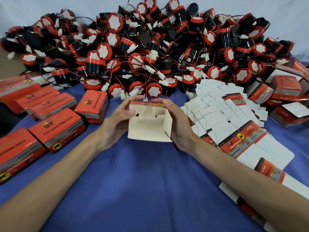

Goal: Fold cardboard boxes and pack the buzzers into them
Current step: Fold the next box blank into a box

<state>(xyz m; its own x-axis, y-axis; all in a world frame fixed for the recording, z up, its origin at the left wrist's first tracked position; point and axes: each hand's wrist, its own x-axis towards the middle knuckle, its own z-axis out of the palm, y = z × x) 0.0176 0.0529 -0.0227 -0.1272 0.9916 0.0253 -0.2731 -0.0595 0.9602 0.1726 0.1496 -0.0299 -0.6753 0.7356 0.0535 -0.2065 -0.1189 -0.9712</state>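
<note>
While both forearms reach in from the bottom corners of the frame, a broad run of blue cloth (150,185) lies open between them across the lower centre, and that is the room to move in. It is hemmed by closed red boxes (56,129) down the left edge and by flat blanks (225,114) spilling along the right edge. Up at centre frame is the half-folded box (148,128), white inside facing the camera and red printed edge on the far side. The left hand (117,118) grips its left wall, fingers curled at the upper left corner and a touch blurred. The right hand (177,124) clasps the right wall, fingers hooked over the top edge. Whether the box's lower edge touches the cloth, I cannot tell. Just beyond the fingertips, the heap of red-and-black buzzers (150,47) fills the upper frame from side to side, against a pale wall (50,5).
</note>
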